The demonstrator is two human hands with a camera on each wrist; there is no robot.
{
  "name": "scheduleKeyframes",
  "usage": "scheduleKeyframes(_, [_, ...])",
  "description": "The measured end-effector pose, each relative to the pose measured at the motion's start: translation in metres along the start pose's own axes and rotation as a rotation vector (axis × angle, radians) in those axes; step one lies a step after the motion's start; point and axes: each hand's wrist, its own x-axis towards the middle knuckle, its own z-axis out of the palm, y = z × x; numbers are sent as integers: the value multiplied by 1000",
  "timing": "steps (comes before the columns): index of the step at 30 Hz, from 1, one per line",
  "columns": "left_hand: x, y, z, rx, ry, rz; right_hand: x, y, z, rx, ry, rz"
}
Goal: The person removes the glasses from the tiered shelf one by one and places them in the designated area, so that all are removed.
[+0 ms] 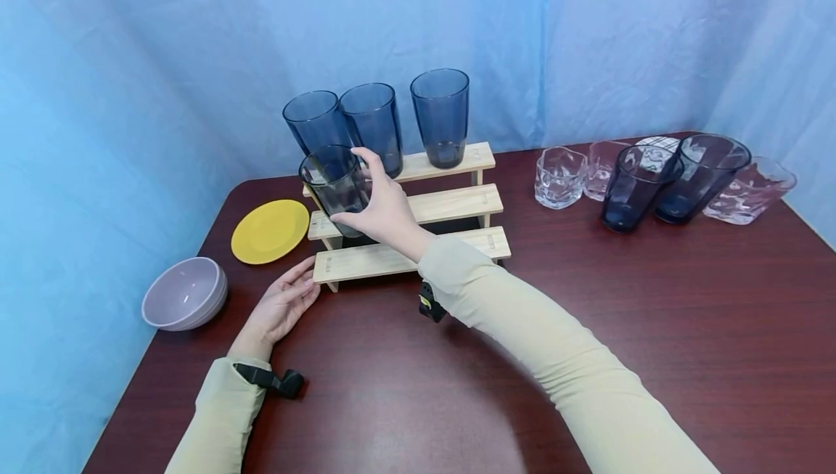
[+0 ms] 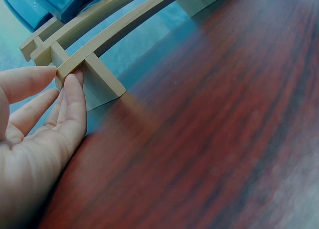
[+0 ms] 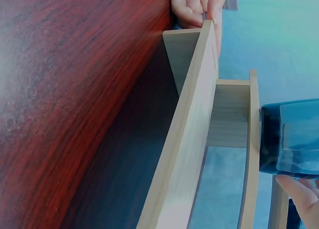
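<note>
My right hand [image 1: 388, 209] grips a dark blue glass tumbler [image 1: 334, 178], thumb on its near side and fingers round the far side. The tumbler is over the left end of the middle step of a three-step wooden rack [image 1: 451, 203]. In the right wrist view, the base of this tumbler [image 3: 286, 139] is against or very near the step. My left hand [image 1: 285, 305] pinches the left end of the lowest step [image 2: 75, 64] between thumb and fingers. On the top step stand three more blue tumblers, one at the right [image 1: 441, 118] and two close together at the left [image 1: 374, 129].
A yellow plate [image 1: 270, 232] and a lilac bowl [image 1: 186, 296] are left of the rack. Right of it stand two dark tumblers [image 1: 630, 194], several clear glasses [image 1: 559, 178] and a white patterned item [image 1: 658, 143]. Blue curtains [image 1: 496, 38] hang behind the dark red table [image 1: 653, 314].
</note>
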Motion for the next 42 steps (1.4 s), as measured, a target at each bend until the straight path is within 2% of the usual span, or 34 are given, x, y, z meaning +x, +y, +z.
scheduleKeyframes(8, [-1,-1,0,4,-2,7,-5,3,-12,23,10,6])
scheduleKeyframes(15, [1,0,0,-5,-20,2,-13,5,-27,108,38,-24])
scheduleKeyframes(22, [3,3,0,13,-3,-36,-32,13,-42,172,35,-58])
scheduleKeyframes(26, [1,0,0,11,-3,-19,-44,18,-53,188,37,-103])
scheduleKeyframes(33, [1,1,-1,-24,-32,24,-61,26,-78,196,54,-59])
scheduleKeyframes(42, [0,0,-2,-54,-33,25,-82,42,-107,183,89,-40])
